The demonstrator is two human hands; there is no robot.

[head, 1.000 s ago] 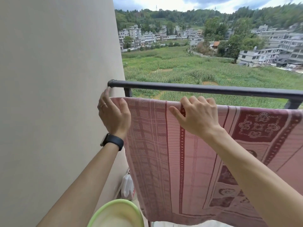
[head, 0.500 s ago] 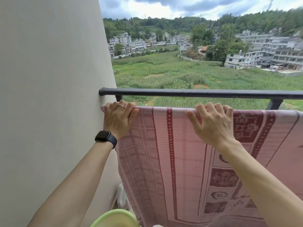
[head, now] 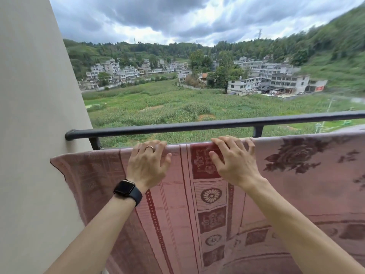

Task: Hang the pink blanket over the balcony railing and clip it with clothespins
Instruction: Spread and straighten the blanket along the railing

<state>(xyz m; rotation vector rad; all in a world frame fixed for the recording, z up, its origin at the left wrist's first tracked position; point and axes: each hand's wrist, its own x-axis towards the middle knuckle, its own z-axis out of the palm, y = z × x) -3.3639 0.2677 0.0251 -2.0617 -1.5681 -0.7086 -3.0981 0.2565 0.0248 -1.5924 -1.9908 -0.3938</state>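
**Blanket draped under the railing, both palms flat on its fold**

The pink blanket [head: 217, 214] hung just below the black railing [head: 197, 126], its top fold apparently over a lower bar I could not see. The left hand [head: 147, 167] and right hand [head: 235, 165] lay side by side on that fold, fingers spread and nearly straight, clasping nothing. I judged they pressed the cloth down to stop it sliding. No clothespins showed near the railing, so clipping was not yet done.
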